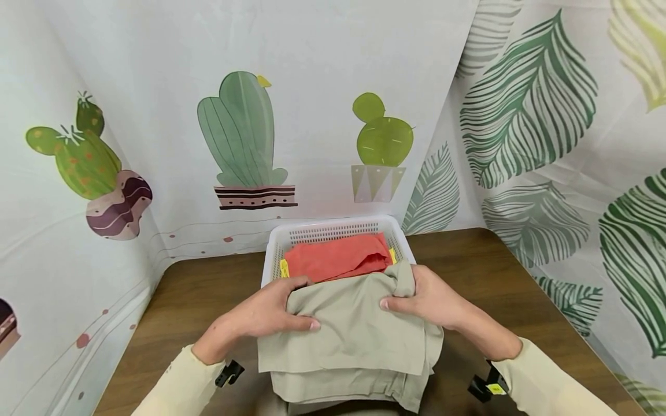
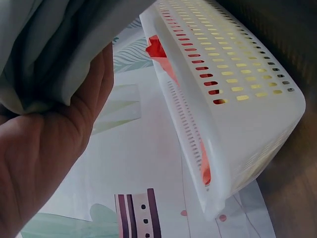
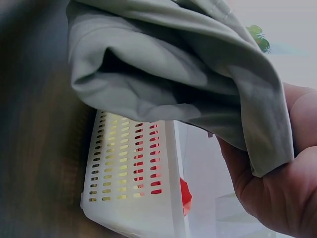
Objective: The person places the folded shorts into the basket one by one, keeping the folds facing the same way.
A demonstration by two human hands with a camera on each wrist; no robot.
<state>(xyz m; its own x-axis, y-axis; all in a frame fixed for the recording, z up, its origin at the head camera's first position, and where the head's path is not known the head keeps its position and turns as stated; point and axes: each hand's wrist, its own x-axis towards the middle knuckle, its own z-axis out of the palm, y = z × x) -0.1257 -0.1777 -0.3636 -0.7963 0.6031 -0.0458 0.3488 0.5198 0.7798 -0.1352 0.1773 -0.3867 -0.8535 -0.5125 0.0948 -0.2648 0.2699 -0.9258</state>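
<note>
A folded grey-green garment (image 1: 359,329) hangs in layers between both hands, in front of a white plastic basket (image 1: 333,222). My left hand (image 1: 265,309) grips its upper left edge, thumb on the near face and fingers behind. At the upper right edge my right hand (image 1: 432,297) pinches the cloth the same way. In the right wrist view the folded cloth (image 3: 163,74) is bunched in layers beside the palm. Red folded cloth (image 1: 333,257) lies in the basket, with yellow cloth (image 1: 284,268) showing at its sides. The garment hides the basket's near side in the head view.
The basket stands on a brown wooden table (image 1: 208,294), close to its back edge. Behind it hangs a white curtain (image 1: 317,46) printed with cacti, with a leaf-printed one (image 1: 520,219) at the right.
</note>
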